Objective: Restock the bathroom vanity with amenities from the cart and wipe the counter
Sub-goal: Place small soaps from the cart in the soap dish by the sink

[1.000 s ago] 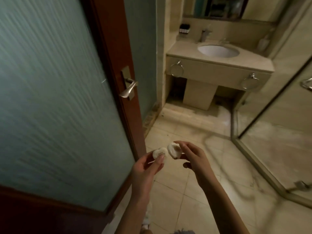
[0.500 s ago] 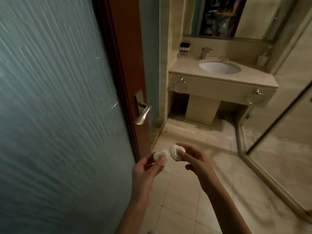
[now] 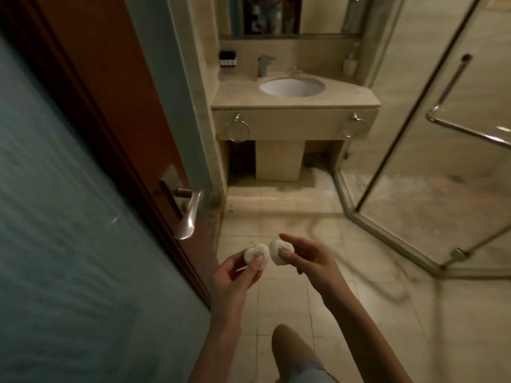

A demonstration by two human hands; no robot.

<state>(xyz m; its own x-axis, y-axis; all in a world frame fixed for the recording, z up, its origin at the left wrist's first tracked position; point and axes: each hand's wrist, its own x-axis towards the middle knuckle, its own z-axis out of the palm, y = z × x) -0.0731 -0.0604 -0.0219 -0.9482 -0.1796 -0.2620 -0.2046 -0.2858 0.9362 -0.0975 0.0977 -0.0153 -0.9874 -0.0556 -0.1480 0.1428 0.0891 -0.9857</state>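
I hold two small round white wrapped soaps in front of me, side by side over the tiled floor. My left hand (image 3: 233,275) pinches the left soap (image 3: 255,255) between thumb and fingers. My right hand (image 3: 309,259) pinches the right soap (image 3: 279,251), its forefinger stretched over the top. The beige vanity counter (image 3: 235,99) with its white oval basin (image 3: 291,87) stands ahead against the far wall, well beyond my hands.
An open frosted-glass door (image 3: 69,217) with a metal lever handle (image 3: 190,214) fills the left. A glass shower enclosure (image 3: 431,150) stands at the right. On the counter's back are a tap (image 3: 264,64), a small dark rack (image 3: 228,59) and a soap dispenser (image 3: 350,64). Towel rings (image 3: 236,129) hang below.
I have stepped farther into the bathroom: the vanity is nearer and more centred, and the door handle has slid down and left. Both hands still hold the soaps.
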